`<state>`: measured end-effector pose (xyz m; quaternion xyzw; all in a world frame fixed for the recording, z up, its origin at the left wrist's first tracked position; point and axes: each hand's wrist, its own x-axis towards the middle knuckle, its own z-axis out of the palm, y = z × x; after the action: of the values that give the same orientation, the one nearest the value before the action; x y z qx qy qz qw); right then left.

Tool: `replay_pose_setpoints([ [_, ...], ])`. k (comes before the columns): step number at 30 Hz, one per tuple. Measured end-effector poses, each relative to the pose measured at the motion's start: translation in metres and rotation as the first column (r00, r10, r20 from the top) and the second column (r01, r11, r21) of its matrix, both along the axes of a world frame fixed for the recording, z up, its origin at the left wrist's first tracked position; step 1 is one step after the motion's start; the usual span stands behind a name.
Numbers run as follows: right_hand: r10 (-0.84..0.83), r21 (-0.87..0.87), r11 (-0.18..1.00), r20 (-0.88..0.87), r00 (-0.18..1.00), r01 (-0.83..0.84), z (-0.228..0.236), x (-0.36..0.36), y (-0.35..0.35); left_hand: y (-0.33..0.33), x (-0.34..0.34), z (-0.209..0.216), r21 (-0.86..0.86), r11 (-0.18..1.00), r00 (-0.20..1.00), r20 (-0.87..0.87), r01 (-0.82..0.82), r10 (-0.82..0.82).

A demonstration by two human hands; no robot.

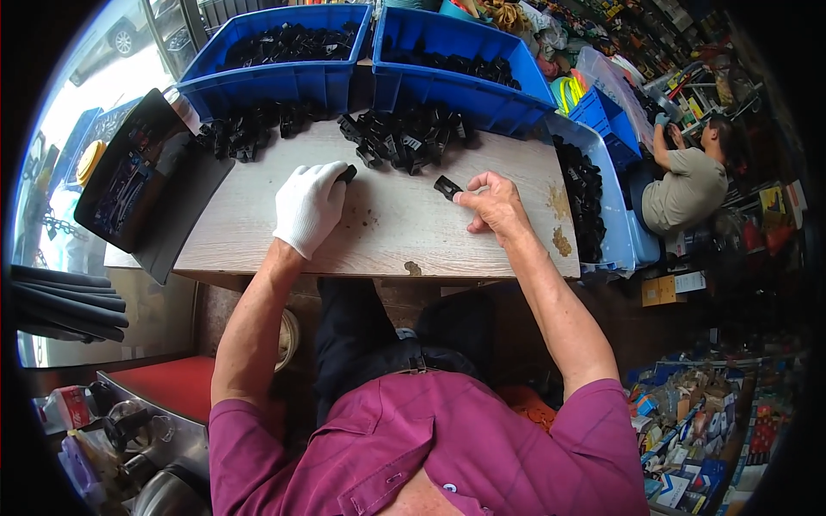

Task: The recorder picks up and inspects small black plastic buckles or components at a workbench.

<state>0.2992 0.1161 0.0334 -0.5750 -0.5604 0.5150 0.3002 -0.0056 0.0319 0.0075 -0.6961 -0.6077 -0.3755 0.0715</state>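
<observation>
My left hand (310, 205), in a white knit glove, is closed over the table on a small black plastic part (348, 174); only its end shows past the fingers. Bare, my right hand (493, 205) pinches a second black plastic part (447, 187) between thumb and fingers, just above the tabletop. Beyond my hands lie two heaps of similar black parts, a left heap (249, 129) and a middle heap (404, 138). The exact kind of these parts is too small to make out.
Two blue bins, the left one (267, 84) and the right one (465, 101), hold more black parts at the table's back. A light-blue tub (621, 206) of parts stands right of the pale wooden table (413, 232). A tablet (129, 172) leans at left. Another person (688, 185) works at far right.
</observation>
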Motion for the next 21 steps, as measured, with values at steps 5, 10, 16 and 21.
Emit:
replay_pose_setpoints([
  [5,-0.013,0.062,0.998,0.028,1.000,0.011,0.009,-0.007,-0.012,-0.006,0.010,0.000,-0.005,0.994,0.971,0.214,0.107,-0.103],
  [10,0.071,0.010,0.997,0.252,0.965,-0.076,0.011,-0.018,-0.009,-0.011,0.048,0.003,0.049,0.976,0.930,0.298,0.211,-0.215],
  [16,0.242,-0.103,0.969,0.230,0.943,-0.223,0.014,-0.020,-0.023,0.004,0.077,0.005,0.054,0.951,0.930,0.196,0.305,-0.310],
  [21,0.225,-0.069,0.974,0.183,0.957,-0.216,0.011,-0.020,-0.023,0.021,0.087,0.009,-0.136,0.895,0.905,0.049,0.426,-0.423],
])
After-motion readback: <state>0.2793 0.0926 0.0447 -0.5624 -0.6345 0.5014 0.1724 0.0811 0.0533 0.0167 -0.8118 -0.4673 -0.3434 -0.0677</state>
